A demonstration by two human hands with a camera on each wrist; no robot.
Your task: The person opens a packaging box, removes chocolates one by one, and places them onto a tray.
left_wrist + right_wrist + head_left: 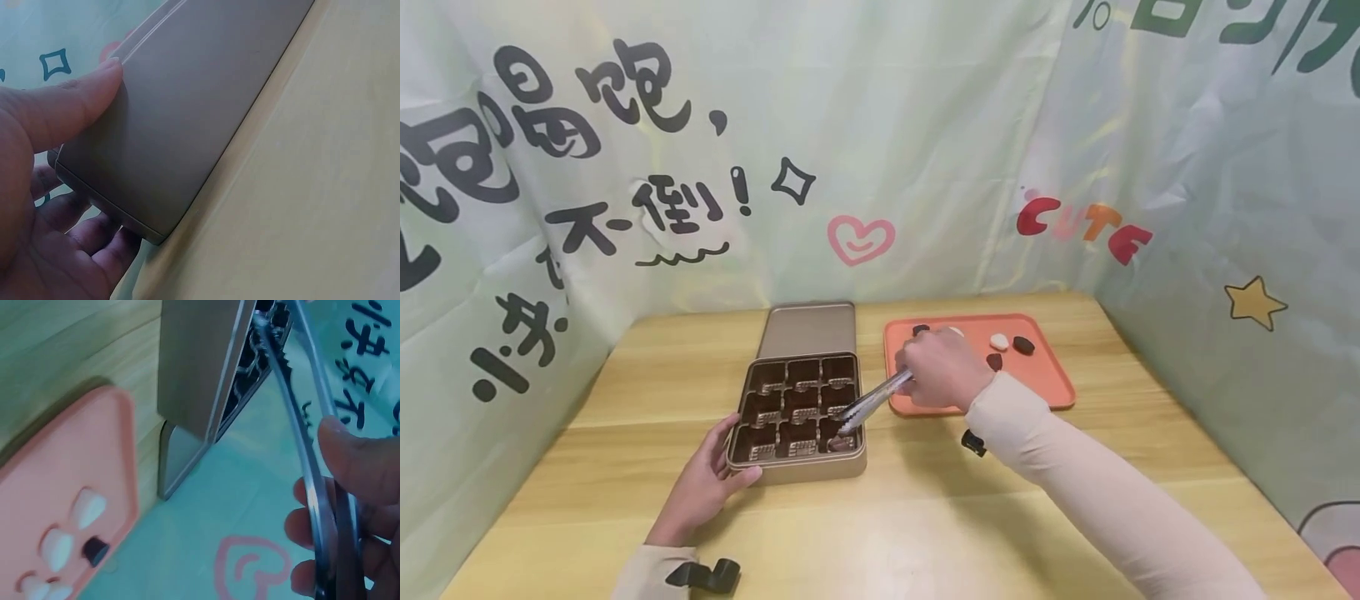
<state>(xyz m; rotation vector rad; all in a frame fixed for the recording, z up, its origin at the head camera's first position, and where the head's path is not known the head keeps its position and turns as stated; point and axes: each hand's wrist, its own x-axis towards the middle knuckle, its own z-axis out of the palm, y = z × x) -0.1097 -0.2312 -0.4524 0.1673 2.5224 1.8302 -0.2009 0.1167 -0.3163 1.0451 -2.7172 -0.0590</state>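
Observation:
My right hand [943, 367] holds metal tongs [874, 398] over the right side of a brown metal box [808, 473] with square compartments. The tongs' tips reach into the front right compartment, at a small brown piece [838, 444] that looks like chocolate. Whether they pinch it or only touch it, I cannot tell. In the right wrist view the tongs' two arms [306, 444] stand somewhat apart. At the box's front left corner my left hand [703, 475] grips it, with the thumb [94, 103] on the front wall and the fingers round the left side.
Behind the box a flat brown lid [811, 329] lies on the wooden table [625, 400]. To the right is an orange tray [1052, 387] with several small pieces, among them a white one [998, 342] and a dark one [1023, 344]. A printed cloth hangs around the table.

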